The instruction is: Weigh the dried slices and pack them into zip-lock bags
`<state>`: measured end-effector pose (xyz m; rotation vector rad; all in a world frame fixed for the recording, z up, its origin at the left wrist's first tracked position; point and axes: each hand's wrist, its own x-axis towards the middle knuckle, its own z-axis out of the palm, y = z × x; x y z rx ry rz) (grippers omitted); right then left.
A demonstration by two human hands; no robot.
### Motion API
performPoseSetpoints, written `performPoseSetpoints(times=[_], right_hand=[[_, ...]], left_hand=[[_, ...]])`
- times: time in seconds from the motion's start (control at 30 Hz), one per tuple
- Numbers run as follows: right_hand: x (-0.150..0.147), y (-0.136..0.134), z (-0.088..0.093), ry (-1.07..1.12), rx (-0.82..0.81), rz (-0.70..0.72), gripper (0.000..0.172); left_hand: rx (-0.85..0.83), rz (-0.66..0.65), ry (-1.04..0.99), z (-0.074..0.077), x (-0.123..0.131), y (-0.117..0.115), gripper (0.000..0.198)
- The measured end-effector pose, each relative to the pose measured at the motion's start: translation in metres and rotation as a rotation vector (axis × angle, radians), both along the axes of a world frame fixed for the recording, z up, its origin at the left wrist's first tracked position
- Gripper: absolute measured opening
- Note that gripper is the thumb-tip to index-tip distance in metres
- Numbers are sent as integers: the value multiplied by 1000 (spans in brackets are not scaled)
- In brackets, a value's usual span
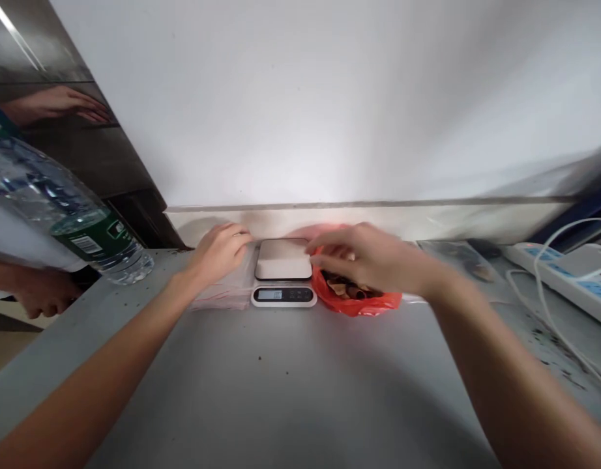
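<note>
A small digital scale [283,259] with a lit display sits on the grey table near the wall, its plate bare. Right of it stands an open red plastic bag [363,305] holding brown dried pieces. My right hand [366,257] hovers over the bag and the scale's right edge, fingers bent and blurred; whether anything small is between them cannot be made out. On the left, my left hand [223,251] rests over clear plastic bags [222,296] beside the scale, its fingers curled, with their tips partly hidden.
A large water bottle [98,234] with a green label leans in at the left. Another person's hand [46,293] hangs beyond the table's left edge. At the right are a white power strip [569,273], white cables and dark crumbs. A white wall [300,104] rises behind.
</note>
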<state>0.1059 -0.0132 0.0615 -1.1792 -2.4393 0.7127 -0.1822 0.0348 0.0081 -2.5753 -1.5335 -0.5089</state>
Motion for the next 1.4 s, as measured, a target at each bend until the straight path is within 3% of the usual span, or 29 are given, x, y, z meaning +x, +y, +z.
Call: performPoseSetpoints(times=[0.1, 0.17, 0.23, 0.33, 0.4, 0.47, 0.57, 0.67, 0.83, 0.93, 1.0, 1.13, 1.23, 1.4], right_hand=[[44, 10, 17, -166, -29, -315, 26], [64, 15, 18, -296, -115, -418, 24], [77, 17, 15, -404, -237, -443, 22], [81, 18, 7, -410, -389, -360, 24], [78, 19, 1, -350, -431, -282, 27], [74, 22, -3, -352, -363, -232, 20], [68, 28, -10, -420, -201, -202, 15], [64, 35, -17, -358, -144, -213, 7], [64, 42, -24, -176, -183, -215, 34], [70, 42, -22, -195, -219, -282, 21], [76, 40, -19, -222, -141, -421, 13], [78, 37, -17, -341, -119, -641, 26], [72, 35, -17, -339, -206, -616, 28], [68, 27, -4, -204, -212, -527, 25]], left_hand=[[-111, -119, -80, 15, 52, -12, 41], [-221, -191, -131, 24, 85, -20, 36], [-277, -145, -89, 32, 112, -26, 32], [-328, 27, 11, 35, 136, -30, 25], [-414, 85, 86, 32, 141, -29, 13], [-464, 72, 87, 26, 140, -27, 3], [-435, 20, -23, 20, 136, -24, 10], [-384, 13, -147, 19, 133, -22, 12], [-204, -31, -243, 21, 135, -22, 15], [-132, -160, -227, 19, 139, -25, 15], [-161, -283, -182, 17, 143, -27, 21], [-252, -389, -74, 8, 149, -30, 35], [-328, -360, -31, 4, 151, -31, 34], [-377, -340, 1, 7, 148, -33, 36]])
